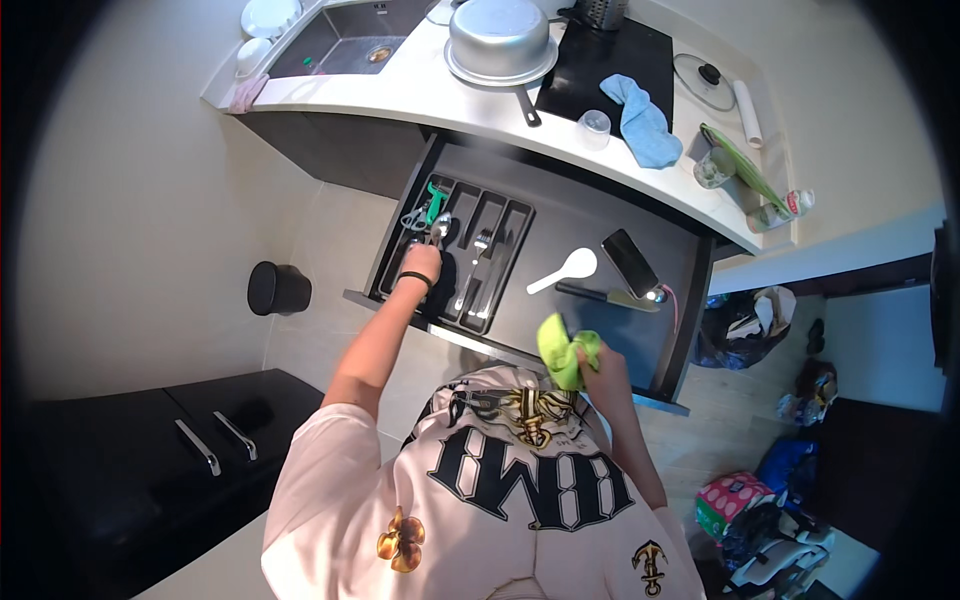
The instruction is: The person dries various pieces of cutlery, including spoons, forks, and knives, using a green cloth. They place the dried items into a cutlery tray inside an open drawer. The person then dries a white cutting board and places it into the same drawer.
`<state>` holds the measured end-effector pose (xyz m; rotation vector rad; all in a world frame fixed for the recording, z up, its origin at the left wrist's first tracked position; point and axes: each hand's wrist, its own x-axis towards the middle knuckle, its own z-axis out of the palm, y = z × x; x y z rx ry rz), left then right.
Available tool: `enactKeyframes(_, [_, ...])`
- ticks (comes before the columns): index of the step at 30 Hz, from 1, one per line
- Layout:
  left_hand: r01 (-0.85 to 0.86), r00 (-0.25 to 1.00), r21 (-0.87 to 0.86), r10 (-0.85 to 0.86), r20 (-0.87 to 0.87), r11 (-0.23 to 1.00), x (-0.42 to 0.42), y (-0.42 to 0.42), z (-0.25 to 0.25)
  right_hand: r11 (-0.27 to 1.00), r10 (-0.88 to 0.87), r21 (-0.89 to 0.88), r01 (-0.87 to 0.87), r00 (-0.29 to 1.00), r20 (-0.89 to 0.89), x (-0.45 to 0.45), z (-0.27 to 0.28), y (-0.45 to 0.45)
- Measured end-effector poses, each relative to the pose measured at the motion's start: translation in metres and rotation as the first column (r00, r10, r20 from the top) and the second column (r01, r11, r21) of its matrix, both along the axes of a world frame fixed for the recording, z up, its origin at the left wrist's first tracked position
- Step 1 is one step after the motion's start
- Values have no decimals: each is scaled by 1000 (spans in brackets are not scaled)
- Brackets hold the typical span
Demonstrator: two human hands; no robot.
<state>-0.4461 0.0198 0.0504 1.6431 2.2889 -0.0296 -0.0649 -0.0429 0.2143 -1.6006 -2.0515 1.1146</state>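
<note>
My left hand (422,262) is over the left side of a dark cutlery tray (491,322) in an open drawer. A metal spoon (442,225) projects from its fingers; the handle is hidden. Just beyond lie a green peeler (435,201) and grey-handled scissors (414,219). One compartment to the right holds a fork (482,241). My right hand (606,367) grips a crumpled lime-green cloth (559,352) near the drawer's front edge. Beyond it on the drawer floor are a white rice paddle (574,266), a black-handled knife (592,292) and a black phone (628,262).
The counter (405,101) overhangs the drawer's back. On it are an upturned pot (501,37), a pan handle (529,109), a plastic cup (594,129) and a blue cloth (643,124). A sink (341,37) lies left. On the floor stand a black bin (279,289) and bags (742,330).
</note>
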Motion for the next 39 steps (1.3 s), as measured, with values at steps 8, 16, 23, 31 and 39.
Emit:
enactKeyframes(8, [-42, 987, -86, 28, -157, 995, 31, 27, -37, 905, -393, -280, 321, 883, -257, 65, 0, -31])
enactKeyframes(16, [-85, 972, 46, 93, -214, 995, 33, 19, -48, 873, -451, -23, 487, 789, -417, 100, 56, -27])
enactKeyframes(23, [-23, 971, 134, 54, -233, 991, 25, 4, -51, 714, -357, 546, 439, 898, -256, 140, 74, -15])
enactKeyframes(31, [99, 994, 366, -75, -79, 925, 102, 15, 33, 374, -831, -250, 893, 203, -518, 177, 52, -66])
enactKeyframes(39, [569, 714, 498, -694, 96, 654, 311, 52, 33, 910, -297, -409, -60, 593, -749, 204, 30, -124])
